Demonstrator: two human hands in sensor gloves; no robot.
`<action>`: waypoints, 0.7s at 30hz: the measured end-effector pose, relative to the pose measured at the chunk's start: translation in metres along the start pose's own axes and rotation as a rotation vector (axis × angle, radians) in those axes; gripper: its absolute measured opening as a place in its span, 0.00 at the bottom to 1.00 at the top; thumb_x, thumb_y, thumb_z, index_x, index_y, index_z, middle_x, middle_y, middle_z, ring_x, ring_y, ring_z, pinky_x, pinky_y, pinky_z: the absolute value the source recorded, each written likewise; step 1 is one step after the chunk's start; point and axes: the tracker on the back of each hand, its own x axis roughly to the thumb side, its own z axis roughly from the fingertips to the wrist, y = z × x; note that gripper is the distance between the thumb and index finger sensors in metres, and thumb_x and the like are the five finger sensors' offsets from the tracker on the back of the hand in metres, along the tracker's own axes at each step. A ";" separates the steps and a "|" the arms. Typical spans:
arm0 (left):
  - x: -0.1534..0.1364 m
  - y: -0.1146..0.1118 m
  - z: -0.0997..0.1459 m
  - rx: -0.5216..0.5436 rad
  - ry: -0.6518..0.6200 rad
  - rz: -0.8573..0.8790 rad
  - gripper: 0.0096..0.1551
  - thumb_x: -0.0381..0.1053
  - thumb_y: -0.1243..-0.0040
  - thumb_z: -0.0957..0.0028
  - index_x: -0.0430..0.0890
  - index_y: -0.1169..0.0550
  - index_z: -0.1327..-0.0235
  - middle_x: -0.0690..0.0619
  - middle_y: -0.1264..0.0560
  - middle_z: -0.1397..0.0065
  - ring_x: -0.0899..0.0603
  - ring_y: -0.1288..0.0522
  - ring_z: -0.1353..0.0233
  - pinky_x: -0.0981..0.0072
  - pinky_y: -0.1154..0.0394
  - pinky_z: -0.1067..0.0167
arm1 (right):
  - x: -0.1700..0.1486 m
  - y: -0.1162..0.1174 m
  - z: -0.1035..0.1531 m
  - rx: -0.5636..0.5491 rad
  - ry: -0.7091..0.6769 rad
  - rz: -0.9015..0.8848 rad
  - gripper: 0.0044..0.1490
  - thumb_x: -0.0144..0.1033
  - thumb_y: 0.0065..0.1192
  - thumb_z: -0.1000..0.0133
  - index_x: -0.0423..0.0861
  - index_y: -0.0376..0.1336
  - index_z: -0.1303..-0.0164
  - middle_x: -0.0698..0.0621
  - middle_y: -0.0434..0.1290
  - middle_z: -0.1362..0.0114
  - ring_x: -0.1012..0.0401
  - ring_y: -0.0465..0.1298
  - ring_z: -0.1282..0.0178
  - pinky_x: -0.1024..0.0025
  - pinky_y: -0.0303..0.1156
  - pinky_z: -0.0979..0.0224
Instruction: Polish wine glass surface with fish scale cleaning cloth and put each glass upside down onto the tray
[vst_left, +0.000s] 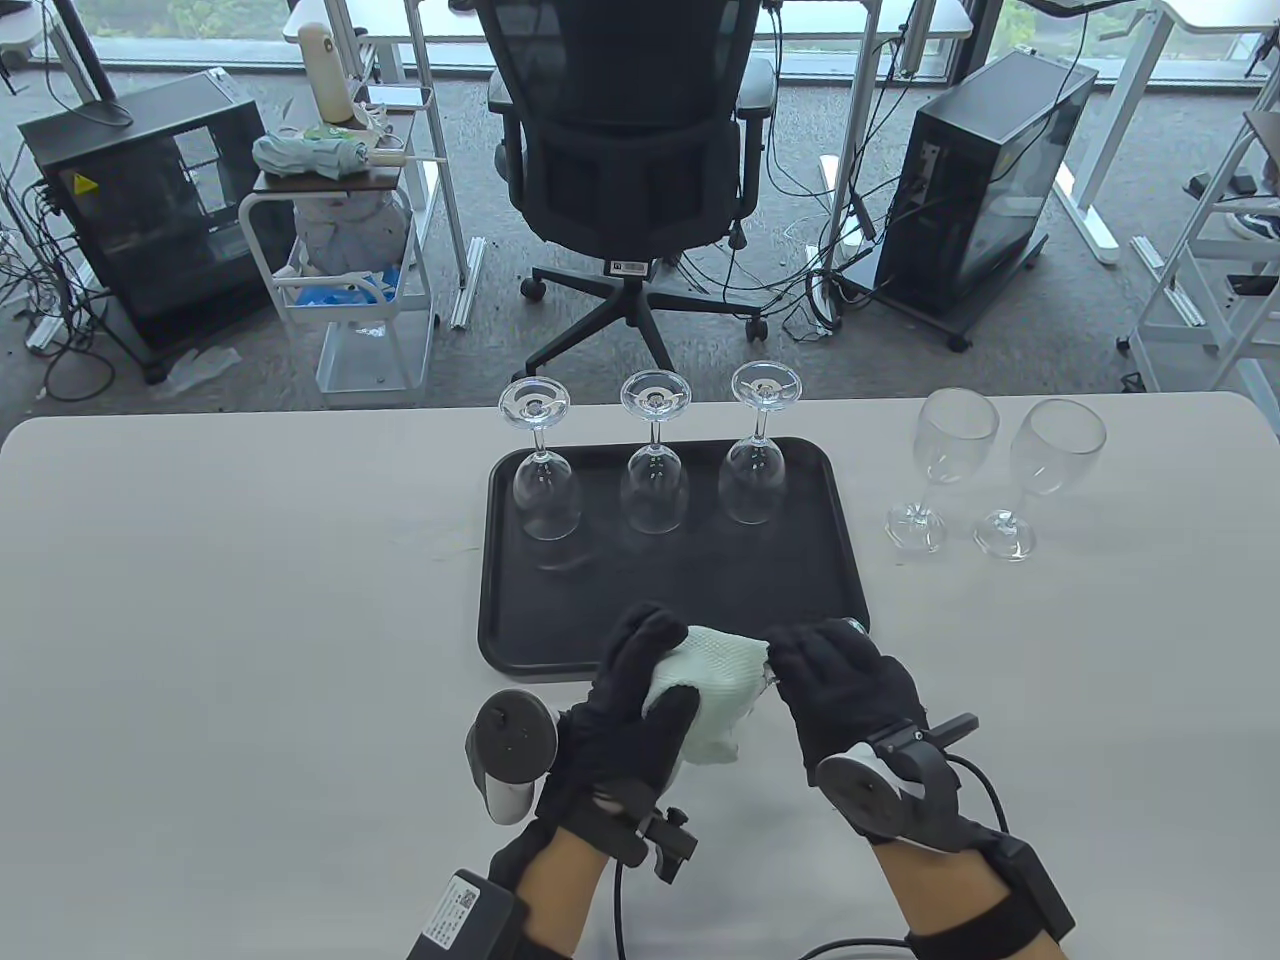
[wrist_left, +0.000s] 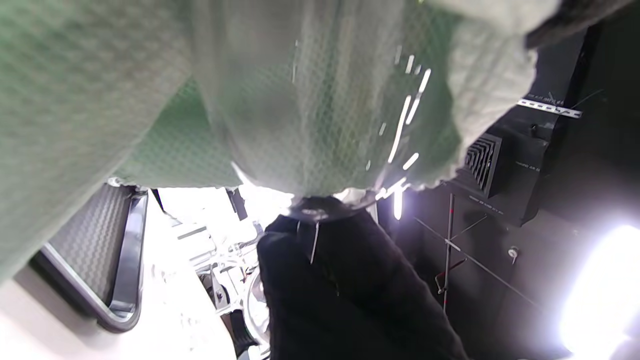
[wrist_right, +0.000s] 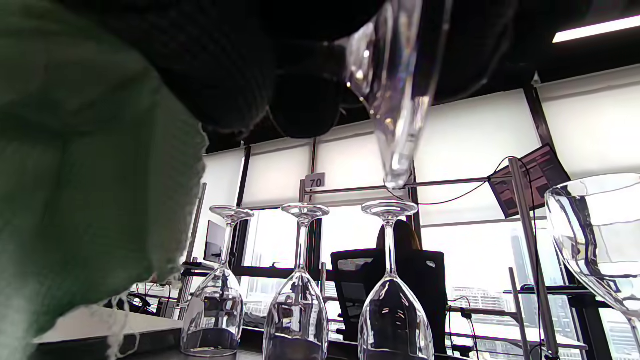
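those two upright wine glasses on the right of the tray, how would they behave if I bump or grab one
The two upright glasses look top-heavy: wide bowls on thin stems over small feet, so a sideways bump would likely tip one. The clear, thin glass is probably fragile and smooth in a glove.

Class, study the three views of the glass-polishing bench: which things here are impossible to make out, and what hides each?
- The held glass: its bowl is wrapped in the cloth in the table view; only a blurred part shows in the right wrist view.
- Left hand fingertips: buried under the cloth in the table view.
- Right hand grip: covered by its own glove in the table view.
- Tray: mostly blocked by cloth in the left wrist view.
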 end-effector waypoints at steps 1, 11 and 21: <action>0.001 0.003 0.001 0.031 -0.008 -0.002 0.37 0.72 0.40 0.45 0.58 0.34 0.26 0.49 0.44 0.16 0.34 0.39 0.22 0.35 0.24 0.43 | -0.001 -0.001 0.001 -0.011 -0.026 -0.033 0.33 0.46 0.76 0.46 0.62 0.64 0.30 0.52 0.76 0.30 0.52 0.70 0.28 0.58 0.78 0.42; -0.012 0.027 0.005 0.061 0.043 0.150 0.33 0.71 0.39 0.44 0.59 0.31 0.29 0.49 0.40 0.18 0.33 0.36 0.24 0.34 0.22 0.46 | -0.060 0.012 0.007 -0.043 0.220 -0.754 0.60 0.62 0.74 0.49 0.64 0.37 0.20 0.41 0.42 0.14 0.38 0.59 0.19 0.44 0.73 0.31; -0.002 0.023 0.007 0.028 -0.071 0.098 0.34 0.73 0.43 0.44 0.63 0.33 0.27 0.51 0.43 0.16 0.36 0.37 0.21 0.37 0.22 0.44 | -0.055 0.029 0.004 0.084 0.334 -1.043 0.45 0.68 0.63 0.45 0.59 0.51 0.23 0.40 0.67 0.30 0.51 0.80 0.59 0.67 0.81 0.65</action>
